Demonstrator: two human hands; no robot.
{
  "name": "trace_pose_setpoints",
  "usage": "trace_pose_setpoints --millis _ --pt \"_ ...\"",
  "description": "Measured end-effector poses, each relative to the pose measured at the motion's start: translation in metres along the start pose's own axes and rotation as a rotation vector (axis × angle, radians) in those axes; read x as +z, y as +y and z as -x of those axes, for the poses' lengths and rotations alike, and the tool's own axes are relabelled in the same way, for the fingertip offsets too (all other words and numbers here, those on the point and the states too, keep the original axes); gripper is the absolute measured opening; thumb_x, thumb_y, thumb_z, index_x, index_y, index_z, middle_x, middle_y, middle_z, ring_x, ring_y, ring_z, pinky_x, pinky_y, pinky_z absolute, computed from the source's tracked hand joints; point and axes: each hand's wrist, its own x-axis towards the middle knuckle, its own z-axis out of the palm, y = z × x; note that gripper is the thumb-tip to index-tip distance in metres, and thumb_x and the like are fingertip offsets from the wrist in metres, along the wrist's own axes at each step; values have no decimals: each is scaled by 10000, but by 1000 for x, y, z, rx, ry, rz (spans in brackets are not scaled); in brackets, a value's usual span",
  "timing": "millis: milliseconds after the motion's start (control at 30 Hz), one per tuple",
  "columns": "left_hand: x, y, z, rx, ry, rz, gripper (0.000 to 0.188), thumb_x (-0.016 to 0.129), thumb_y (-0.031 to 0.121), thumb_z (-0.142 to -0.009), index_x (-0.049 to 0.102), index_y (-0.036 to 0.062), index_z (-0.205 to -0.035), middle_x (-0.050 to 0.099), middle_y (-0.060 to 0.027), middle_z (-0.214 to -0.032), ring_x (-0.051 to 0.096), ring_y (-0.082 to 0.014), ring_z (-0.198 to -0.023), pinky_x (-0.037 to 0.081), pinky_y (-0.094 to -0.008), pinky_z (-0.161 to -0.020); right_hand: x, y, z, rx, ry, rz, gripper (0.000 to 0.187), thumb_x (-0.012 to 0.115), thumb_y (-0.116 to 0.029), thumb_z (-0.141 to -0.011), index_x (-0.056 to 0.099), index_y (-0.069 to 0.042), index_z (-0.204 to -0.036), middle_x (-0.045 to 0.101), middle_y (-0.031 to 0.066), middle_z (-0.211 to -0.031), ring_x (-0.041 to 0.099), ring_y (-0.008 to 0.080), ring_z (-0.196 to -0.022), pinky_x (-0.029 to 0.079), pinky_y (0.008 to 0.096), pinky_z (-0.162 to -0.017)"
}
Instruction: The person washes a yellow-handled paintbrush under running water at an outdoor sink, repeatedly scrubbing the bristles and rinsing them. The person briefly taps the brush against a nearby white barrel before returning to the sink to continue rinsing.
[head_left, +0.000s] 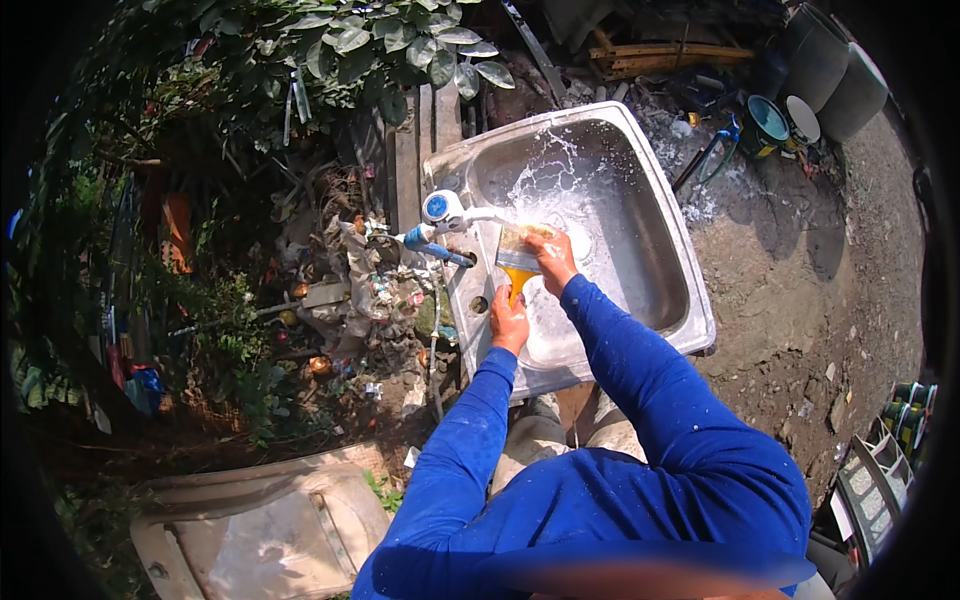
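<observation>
A wide paintbrush (516, 260) with a yellow handle, a metal band and pale bristles is held over the left part of a stainless steel sink (650, 240). My left hand (509, 321) grips the lower end of its handle. Around the bristle end my right hand (551, 258) is closed, its fingers bent over the bristles. Just beyond the brush, water runs from a tap (440, 208) with a white and blue head on a blue pipe. Whitish splashes and wet streaks mark the basin. My hands partly cover the brush.
Leafy branches (400, 40) overhang the far left. Rubbish and rubble (375, 285) lie left of the sink. A tan panel (270, 530) rests at lower left. Buckets (768, 118) and large grey drums (850, 85) stand at far right, beside bare dirt ground (790, 290).
</observation>
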Motion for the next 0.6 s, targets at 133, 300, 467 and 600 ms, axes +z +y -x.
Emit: trace_pose_setpoints --millis 133,300,467,600 --pt "19 -21 -5 43 59 196 112 574 47 -929 579 1 -1031 678 -174 -938 654 -328 -869 495 -408 -791 1 -8 1 -4 -23 68 148 677 -44 -847 653 -13 -990 676 43 -887 618 128 -776 503 295 -725" --pt "33 -34 -14 -32 37 169 168 554 13 -918 581 6 -1084 686 -169 -993 654 -334 -906 496 -401 -822 0 -11 9 -85 -51 190 199 674 -33 -851 621 8 -1039 681 55 -909 629 126 -810 511 280 -732" --pt "38 -11 -28 45 72 120 256 578 24 -905 556 13 -1160 673 -146 -1097 647 -279 -1013 493 -369 -873 -5 -2 12 -114 -17 334 305 677 -45 -848 593 17 -1135 686 78 -949 650 142 -854 535 295 -773" --pt "37 13 -44 -69 51 175 245 576 25 -949 555 26 -1193 658 -116 -1132 636 -216 -1054 499 -341 -890 -2 -1 11 -206 31 579 415 715 -115 -826 576 23 -1192 685 124 -974 662 190 -882 543 315 -810"
